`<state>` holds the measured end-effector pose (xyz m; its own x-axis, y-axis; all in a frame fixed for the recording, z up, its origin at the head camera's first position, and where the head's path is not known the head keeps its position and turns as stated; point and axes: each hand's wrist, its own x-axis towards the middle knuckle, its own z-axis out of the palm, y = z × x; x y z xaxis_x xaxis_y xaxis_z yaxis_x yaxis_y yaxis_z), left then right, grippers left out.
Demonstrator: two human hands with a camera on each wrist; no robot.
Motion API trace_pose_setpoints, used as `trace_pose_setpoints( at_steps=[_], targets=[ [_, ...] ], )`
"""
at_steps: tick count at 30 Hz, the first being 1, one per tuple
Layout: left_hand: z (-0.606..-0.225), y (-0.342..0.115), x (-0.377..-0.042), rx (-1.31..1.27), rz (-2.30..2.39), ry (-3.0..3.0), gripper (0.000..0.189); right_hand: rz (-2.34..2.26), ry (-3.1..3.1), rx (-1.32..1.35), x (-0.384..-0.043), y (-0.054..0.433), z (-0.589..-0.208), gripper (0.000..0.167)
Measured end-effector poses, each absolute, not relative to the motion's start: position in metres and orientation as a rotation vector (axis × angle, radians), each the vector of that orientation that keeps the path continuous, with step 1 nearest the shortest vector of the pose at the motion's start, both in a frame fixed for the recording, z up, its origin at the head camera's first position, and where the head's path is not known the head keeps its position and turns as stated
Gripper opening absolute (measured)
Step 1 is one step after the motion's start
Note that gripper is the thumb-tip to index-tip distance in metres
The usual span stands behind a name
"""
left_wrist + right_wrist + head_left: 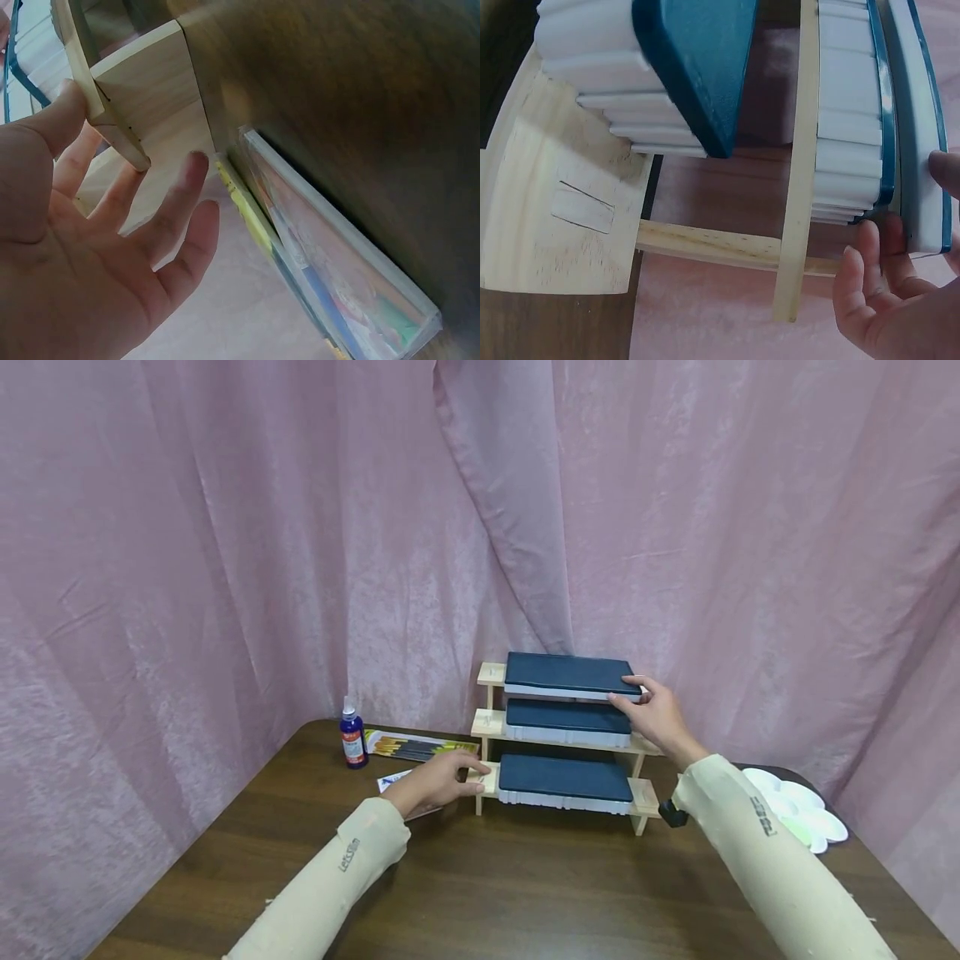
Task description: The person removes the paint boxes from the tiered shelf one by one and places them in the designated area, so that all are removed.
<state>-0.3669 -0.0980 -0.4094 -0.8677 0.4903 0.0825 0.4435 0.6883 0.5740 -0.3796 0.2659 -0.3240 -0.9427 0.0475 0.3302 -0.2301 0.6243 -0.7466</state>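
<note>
A three-tier wooden stand (pixel 489 723) holds three white boxes with dark blue lids, one per tier. My right hand (pixel 660 718) grips the right end of the top box (pixel 570 672), thumb on one side and fingers on the other, as the right wrist view also shows. Below it sit the middle box (pixel 567 714) and the bottom box (pixel 566 777), which no hand touches. At the stand's lower left, my left hand (pixel 438 777) pinches the end of the lowest board (pixel 124 142) between thumb and fingers; its outer fingers are spread.
Left of the stand are a blue spray bottle (pixel 353 737), a packet of paintbrushes (pixel 416 747) and a flat packet (pixel 392 779) partly behind the left hand. A white flower-shaped palette (pixel 806 810) lies at the right table edge. Pink curtains (pixel 420 568) hang behind.
</note>
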Motion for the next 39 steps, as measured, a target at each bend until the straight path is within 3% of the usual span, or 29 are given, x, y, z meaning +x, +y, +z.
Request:
trace_pose_setpoints(
  at_steps=[16, 39],
  targets=[
    [-0.409, -0.097, -0.366, 0.834, 0.945, 2.83, 0.028, 1.37, -2.29, 0.233, -0.382, 0.272, -0.34, 0.054],
    [-0.407, -0.095, -0.369, 0.769, 0.946, 2.833, 0.026, 1.384, -2.178, 0.117, -0.376, 0.267, -0.341, 0.051]
  ],
)
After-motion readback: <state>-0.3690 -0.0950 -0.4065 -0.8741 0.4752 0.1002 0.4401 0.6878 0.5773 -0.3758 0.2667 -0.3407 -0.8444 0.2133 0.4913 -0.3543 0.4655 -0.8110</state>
